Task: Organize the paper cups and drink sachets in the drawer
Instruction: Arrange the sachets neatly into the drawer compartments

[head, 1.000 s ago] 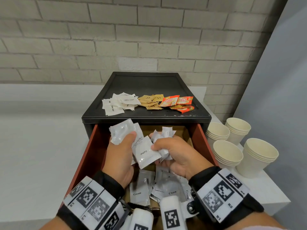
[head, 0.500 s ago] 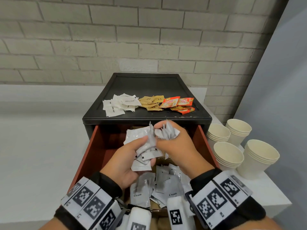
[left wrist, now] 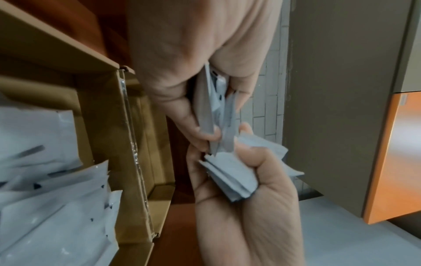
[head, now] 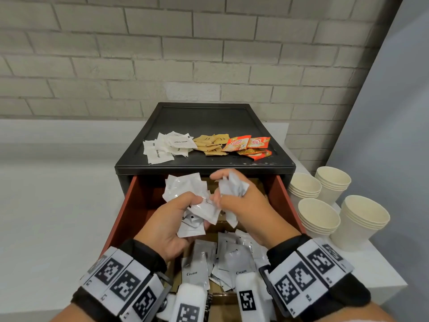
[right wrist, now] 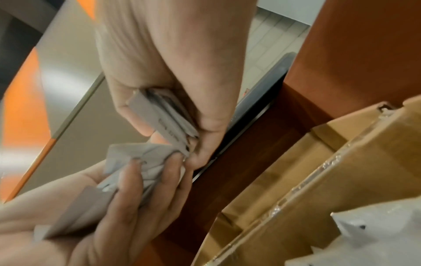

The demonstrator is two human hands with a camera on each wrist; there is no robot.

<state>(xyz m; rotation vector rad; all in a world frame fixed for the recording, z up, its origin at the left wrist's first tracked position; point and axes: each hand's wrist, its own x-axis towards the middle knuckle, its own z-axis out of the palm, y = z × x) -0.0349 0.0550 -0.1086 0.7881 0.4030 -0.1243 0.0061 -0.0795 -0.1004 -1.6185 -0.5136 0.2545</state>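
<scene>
Head view: the white table (head: 58, 217) carries a black cabinet (head: 204, 166) with its red drawer (head: 125, 212) pulled out toward you. Four stacks of paper cups (head: 318, 217) stand on the table just right of the drawer. On the cabinet top lie three groups of sachets: white (head: 167, 147), tan (head: 211, 145) and orange (head: 248, 146). Inside the drawer, a cardboard divider (left wrist: 127, 144) holds loose white cream sachets (head: 197, 270) near the front. Your left hand (head: 167, 226) and right hand (head: 246, 208) meet above the drawer, touching. Your left fingers (left wrist: 259, 162) curl around a bundle of cream sachets (head: 185, 189). Your right fingers (right wrist: 209, 126) and thumb pinch a second bundle (head: 232, 184).
</scene>
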